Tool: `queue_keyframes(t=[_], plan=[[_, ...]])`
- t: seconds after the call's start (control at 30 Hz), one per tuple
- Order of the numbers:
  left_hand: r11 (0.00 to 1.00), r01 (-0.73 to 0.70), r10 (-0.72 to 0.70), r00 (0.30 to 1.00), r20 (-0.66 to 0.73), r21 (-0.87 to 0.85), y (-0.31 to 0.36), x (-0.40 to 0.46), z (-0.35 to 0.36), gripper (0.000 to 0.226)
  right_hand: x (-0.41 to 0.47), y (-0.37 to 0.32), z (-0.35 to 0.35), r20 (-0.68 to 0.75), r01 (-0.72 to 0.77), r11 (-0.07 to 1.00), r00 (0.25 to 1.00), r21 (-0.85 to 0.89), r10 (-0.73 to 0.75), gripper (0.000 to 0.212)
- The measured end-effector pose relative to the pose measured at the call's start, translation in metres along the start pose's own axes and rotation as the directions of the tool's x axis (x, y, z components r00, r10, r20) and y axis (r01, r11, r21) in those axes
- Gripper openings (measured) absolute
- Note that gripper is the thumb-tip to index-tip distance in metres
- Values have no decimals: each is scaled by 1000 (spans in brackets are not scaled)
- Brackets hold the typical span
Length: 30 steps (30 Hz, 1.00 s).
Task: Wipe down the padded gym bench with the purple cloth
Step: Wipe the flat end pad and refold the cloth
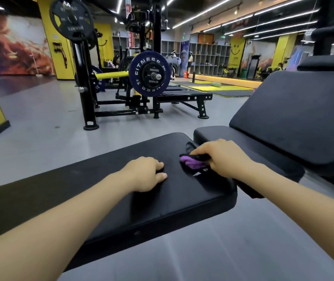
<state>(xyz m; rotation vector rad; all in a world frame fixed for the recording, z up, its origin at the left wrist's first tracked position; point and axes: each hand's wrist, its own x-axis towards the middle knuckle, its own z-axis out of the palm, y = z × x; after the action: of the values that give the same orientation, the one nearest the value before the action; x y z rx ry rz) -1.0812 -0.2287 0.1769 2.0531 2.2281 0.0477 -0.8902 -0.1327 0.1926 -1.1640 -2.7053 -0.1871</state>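
The black padded gym bench (105, 185) stretches across the lower middle of the head view, its seat pad flat and its back pad (295, 118) raised at the right. My right hand (222, 155) grips a bunched purple cloth (191, 161) and holds it against the seat pad near the gap between the two pads. My left hand (145, 171) rests on the seat pad a little left of the cloth, fingers loosely bent, holding nothing.
Grey floor (46, 122) surrounds the bench. A black weight machine (147, 76) with blue plates stands a few steps ahead. Yellow pillars, storage cubbies (208, 57) and people are at the far back. Another black pad (324, 62) sits at the upper right.
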Motion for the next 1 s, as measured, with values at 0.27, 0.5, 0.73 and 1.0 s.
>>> queue_keyframes(t=[0.27, 0.5, 0.73, 1.0], plan=[[1000, 13, -13, 999, 42, 8, 0, 0, -3, 50, 46, -10, 17, -59, -77, 997, 995, -3, 76, 40], [999, 16, -19, 998, 66, 47, 1, 2, -8, 66, -15, -4, -6, -31, 47, 996, 998, -71, -50, 43], [998, 12, -16, 998, 67, 57, 3, 0, -7, 71, 82, -6, 20, -41, -86, 990, 996, -108, 82, 24], [998, -1, -7, 992, 127, 57, 6, -5, -7, 67, 3, -5, -1, -44, 67, 985, 996, -161, -75, 36]])
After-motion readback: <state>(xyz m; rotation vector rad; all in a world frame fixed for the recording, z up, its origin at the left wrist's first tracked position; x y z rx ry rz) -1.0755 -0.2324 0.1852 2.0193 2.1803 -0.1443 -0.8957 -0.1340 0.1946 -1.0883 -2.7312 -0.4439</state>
